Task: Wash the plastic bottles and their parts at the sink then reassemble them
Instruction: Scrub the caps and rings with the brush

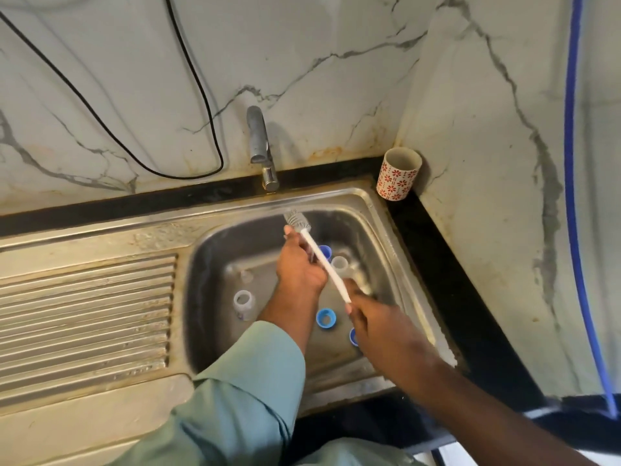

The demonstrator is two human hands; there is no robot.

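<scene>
Sink [376,230]: stainless steel, rounded square basin, ribbed drainboard on its left, set in a black counter [447,264].
Brush [322,260]: slim white plastic handle, grey bristled head raised over the basin's far side.
Left hand [299,270]: fingers curled beside the handle near the brush head; blurred, so I cannot tell the grip.
Right hand [379,327]: pinches the handle's lower end.
Bottle [244,304]: clear plastic cylinder, standing on the basin floor at left.
Blue rings [325,318]: round plastic collars on the basin floor.
Cup [398,174]: floral, cylindrical, in the counter corner.
</scene>
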